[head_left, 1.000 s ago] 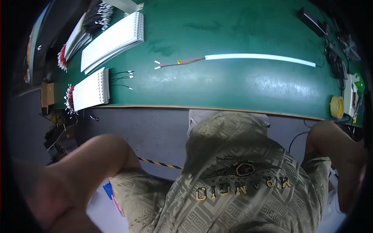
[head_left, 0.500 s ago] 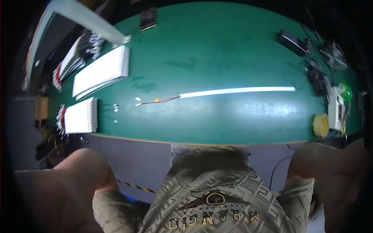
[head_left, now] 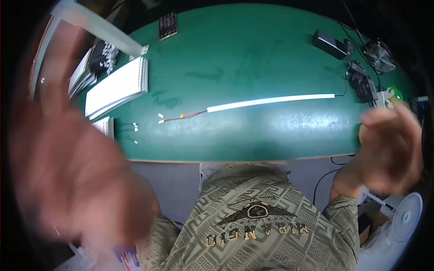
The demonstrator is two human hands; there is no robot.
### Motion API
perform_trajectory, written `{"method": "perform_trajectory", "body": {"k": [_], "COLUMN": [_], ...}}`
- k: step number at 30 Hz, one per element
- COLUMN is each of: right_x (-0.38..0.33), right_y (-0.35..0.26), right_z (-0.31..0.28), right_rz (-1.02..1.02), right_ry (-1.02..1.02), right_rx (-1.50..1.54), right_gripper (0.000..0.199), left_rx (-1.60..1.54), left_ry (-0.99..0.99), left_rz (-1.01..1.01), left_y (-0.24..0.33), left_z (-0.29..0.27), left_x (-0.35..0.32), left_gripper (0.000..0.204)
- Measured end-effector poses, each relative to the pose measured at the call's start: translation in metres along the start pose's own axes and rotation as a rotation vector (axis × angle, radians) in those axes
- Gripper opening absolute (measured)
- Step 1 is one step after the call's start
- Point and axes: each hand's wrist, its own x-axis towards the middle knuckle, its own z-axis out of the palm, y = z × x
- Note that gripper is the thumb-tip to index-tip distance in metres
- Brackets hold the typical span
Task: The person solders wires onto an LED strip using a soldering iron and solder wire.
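My left hand (head_left: pixel 86 176), large and blurred, is raised over the left side near the camera, with at least one finger stretched upward. It hides most of the near white stack (head_left: pixel 106 126). At the right, my right hand (head_left: pixel 393 144) is lifted by the table's near corner, its fingers bent and smeared by motion; nothing held can be made out. Between the hands a long, thin white strip (head_left: pixel 271 101) lies on the green table (head_left: pixel 235 135), touched by neither. Red and black wires (head_left: pixel 192 114) with a yellow tag (head_left: pixel 182 115) and white connectors (head_left: pixel 161 119) lead from its left end.
A stack of white panels (head_left: pixel 118 86) lies at the left beside a pale metal post (head_left: pixel 113 34). Farther back is a dark keypad-like object (head_left: pixel 167 25). At the right are a black box (head_left: pixel 332 44), black adapters (head_left: pixel 361 83) and a fan (head_left: pixel 379 56).
Both hands have come up from beside my body into view, the left at the left side and the right over the yellow tape roll. The view has shifted slightly; the strip appears unmoved.
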Motion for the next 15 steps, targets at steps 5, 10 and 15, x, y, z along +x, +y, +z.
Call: {"method": "perform_trajectory", "body": {"k": [5,10,15], "right_x": [-0.056,-0.103,-0.106], "right_y": [0.050,0.079,0.114], "right_z": [0.028,0.037,0.022], "right_rz": [0.361,0.598,0.642], "right_ry": [-0.452,-0.797,-0.639], "right_rx": [-0.427,-0.670,-0.619], "right_gripper": [0.038,0.042,0.043], "left_rx": [0.266,0.254,0.326], "left_ry": [-0.397,-0.608,-0.544], "left_rz": [-0.161,-0.239,-0.151], "left_y": [-0.091,-0.118,-0.112], "left_z": [0.050,0.087,0.098], "left_x": [-0.074,-0.148,-0.169], "left_gripper": [0.045,0.047,0.048]}}
